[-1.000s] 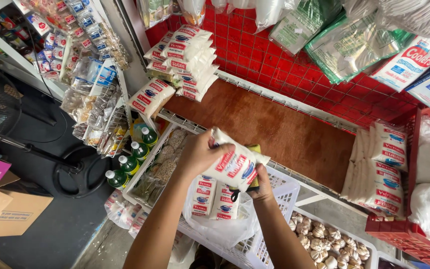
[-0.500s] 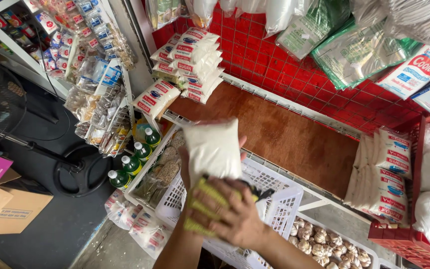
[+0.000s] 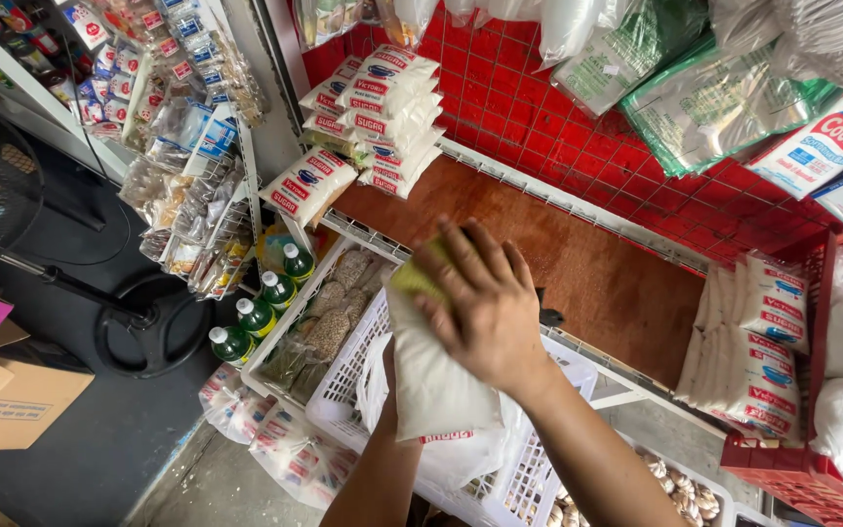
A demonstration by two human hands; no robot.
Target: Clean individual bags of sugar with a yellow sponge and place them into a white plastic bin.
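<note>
Two hands: sugar bag [image 3: 436, 376] btwn them, right hand [image 3: 485, 303] on top.

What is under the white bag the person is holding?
Under the white bag sits a white basket lined with a clear plastic bag. The left hand is hidden beneath; the right hand lies on top.

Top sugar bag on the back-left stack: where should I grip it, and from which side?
Grip the top sugar bag by its near short end, coming from the front over the bare brown shelf. It lies flat on the stack; red grid blocks the back, so pinch top and bottom.
</note>
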